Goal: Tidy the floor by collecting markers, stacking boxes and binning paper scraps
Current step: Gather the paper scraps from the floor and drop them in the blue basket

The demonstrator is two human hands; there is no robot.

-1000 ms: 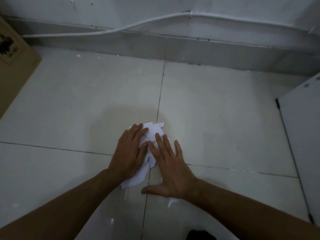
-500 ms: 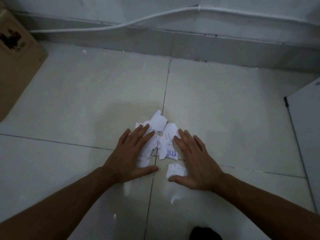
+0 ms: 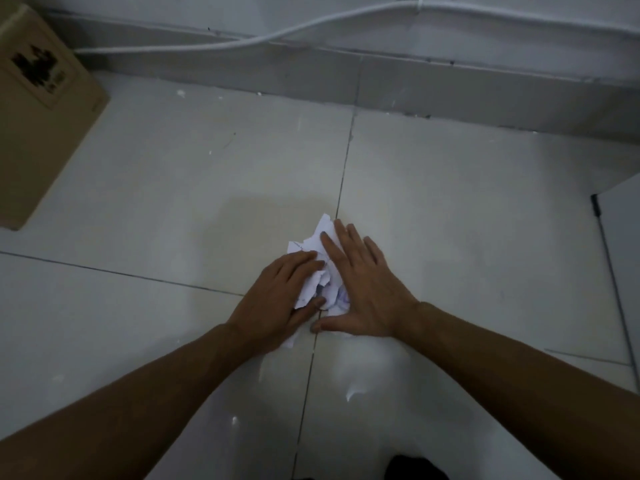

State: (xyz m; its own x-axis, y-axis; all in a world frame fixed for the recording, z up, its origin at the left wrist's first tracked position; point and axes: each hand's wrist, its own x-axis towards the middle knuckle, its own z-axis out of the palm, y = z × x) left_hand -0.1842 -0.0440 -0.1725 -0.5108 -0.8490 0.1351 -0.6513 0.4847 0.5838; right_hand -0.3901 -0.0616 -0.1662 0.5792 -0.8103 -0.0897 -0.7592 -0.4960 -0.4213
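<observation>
A small heap of torn white paper scraps (image 3: pixel 317 258) lies on the tiled floor beside a grout line. My left hand (image 3: pixel 277 299) presses against the heap from the left, fingers flat and together, partly covering scraps. My right hand (image 3: pixel 360 285) pushes in from the right with fingers spread over the pile. The scraps are squeezed between both palms; part of the heap is hidden under my fingers. One scrap edge (image 3: pixel 289 342) sticks out below my left wrist.
A brown cardboard box (image 3: pixel 38 109) stands at the far left by the wall. A white cable (image 3: pixel 242 43) runs along the skirting. A pale panel (image 3: pixel 623 265) lies at the right edge. A dark object (image 3: pixel 412 467) shows at the bottom.
Half a second ago my hands were apart with the scraps spread out between them. Now both hands have closed inward, bunching the scraps into a tight heap.
</observation>
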